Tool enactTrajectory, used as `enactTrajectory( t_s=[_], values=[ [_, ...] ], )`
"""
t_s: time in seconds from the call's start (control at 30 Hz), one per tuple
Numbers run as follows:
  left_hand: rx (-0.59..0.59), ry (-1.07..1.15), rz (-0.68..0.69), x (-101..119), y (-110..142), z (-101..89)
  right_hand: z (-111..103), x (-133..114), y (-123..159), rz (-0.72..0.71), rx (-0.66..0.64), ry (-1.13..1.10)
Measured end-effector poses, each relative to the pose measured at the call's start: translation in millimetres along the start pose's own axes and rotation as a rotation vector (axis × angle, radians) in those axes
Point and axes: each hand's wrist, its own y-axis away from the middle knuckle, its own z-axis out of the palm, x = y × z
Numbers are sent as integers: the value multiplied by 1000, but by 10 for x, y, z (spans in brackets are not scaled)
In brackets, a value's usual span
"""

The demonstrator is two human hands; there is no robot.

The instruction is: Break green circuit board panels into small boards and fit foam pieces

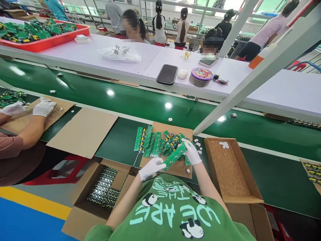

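Spanning left hand [151, 168] to right hand [193, 154], one green circuit board [175, 156] sits grasped at both ends, long axis slanting away from left to right. I note loose boards [171, 142] on cardboard [170, 127] just beyond; right hand nearer them.

Electronics assembly workshop
Circuit boards [173, 142] are heaped near the fingers [159, 165]; beyond them, a green conveyor [135, 100] is seen.
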Motion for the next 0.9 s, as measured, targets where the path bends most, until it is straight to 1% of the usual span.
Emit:
enactTrajectory(
  t_s=[0.07, 0.13, 0.17, 0.23, 0.3, 0.43, 0.53, 0.63, 0.7, 0.77, 0.83, 0.9],
  values=[
    [83, -122, -4, -42, -51, -78, 52, -4, 14, -9, -36, -12],
    [153, -199, 21, -68, -127, -106, 148, 11, 16, -24, -60, 26],
    [165, -226, 38, -74, -170, -99, 203, 24, 9, -33, -67, 49],
    [152, -281, 60, -80, -249, -57, 307, 50, -15, -52, -76, 112],
    [150, -344, 53, -87, -307, -1, 385, 65, -42, -75, -78, 199],
    [274, -461, 18, -126, -366, 61, 484, 57, -102, -154, -56, 418],
    [357, -507, -21, -166, -392, 39, 562, 53, -221, -223, -52, 561],
    [415, -529, -63, -182, -394, -41, 621, 54, -430, -263, -56, 657],
    [438, -533, -73, -169, -375, -115, 640, 48, -565, -279, -49, 690],
    [441, -535, -64, -141, -353, -181, 660, 42, -641, -285, -37, 699],
    [431, -545, -44, -106, -346, -224, 700, 49, -638, -280, -45, 678],
    [415, -562, -26, -73, -368, -237, 763, 79, -575, -262, -95, 639]
  ],
)
